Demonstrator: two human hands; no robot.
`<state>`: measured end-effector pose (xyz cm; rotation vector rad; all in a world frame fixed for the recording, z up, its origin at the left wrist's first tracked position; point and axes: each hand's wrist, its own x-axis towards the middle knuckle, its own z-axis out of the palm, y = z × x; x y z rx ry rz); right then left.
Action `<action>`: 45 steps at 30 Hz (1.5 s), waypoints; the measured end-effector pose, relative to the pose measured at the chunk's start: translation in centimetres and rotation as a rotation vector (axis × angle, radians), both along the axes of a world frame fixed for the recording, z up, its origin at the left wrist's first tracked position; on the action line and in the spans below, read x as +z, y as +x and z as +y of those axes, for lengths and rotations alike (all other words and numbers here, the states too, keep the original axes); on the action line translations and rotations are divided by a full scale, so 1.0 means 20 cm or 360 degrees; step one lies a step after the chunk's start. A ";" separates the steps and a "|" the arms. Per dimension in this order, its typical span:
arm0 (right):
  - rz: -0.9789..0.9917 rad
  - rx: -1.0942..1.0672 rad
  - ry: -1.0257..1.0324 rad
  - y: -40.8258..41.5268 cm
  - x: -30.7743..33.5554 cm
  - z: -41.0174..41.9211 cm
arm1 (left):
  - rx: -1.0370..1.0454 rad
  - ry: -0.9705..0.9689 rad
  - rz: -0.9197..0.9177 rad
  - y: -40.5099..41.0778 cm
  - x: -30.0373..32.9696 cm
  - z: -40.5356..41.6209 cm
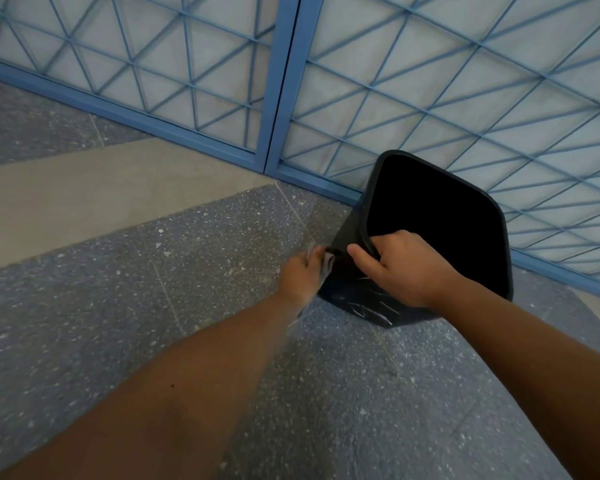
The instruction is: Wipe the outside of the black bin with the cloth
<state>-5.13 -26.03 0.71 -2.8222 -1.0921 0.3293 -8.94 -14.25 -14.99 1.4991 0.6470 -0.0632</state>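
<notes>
Beside the blue gate (281, 81), our right hand (400, 268) gripped the black bin (354, 299) rim, left hand (300, 275) fingers pinched the cloth (327, 265); hard wiping could tip it.

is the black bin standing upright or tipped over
Tipped: the black bin leans with its mouth facing the camera, right hand gripping its rim.

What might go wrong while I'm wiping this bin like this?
The black plastic bin looks tilted, steadied only by the right hand gripping its rim, so it could slip or tip. The small grey cloth in the left hand is bunched, so it may miss the whitish scuff marks lower down.
</notes>
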 end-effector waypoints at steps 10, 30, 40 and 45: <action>0.0134 0.0103 -0.0255 -0.04 0.09 -0.10 | -0.0084 0.0327 -0.0019 -0.02 0.24 0.14; 0.0083 0.0033 -0.0147 -0.02 0.09 -0.32 | 0.0195 -0.0050 0.0016 -0.11 0.36 0.19; 0.0149 -0.0329 0.0210 0.10 0.05 -0.15 | 0.0230 -0.0128 -0.0038 -0.14 0.27 0.24; 0.0420 -0.0412 0.0481 0.10 0.06 -0.06 | 0.0257 -0.0126 -0.0016 -0.15 0.28 0.27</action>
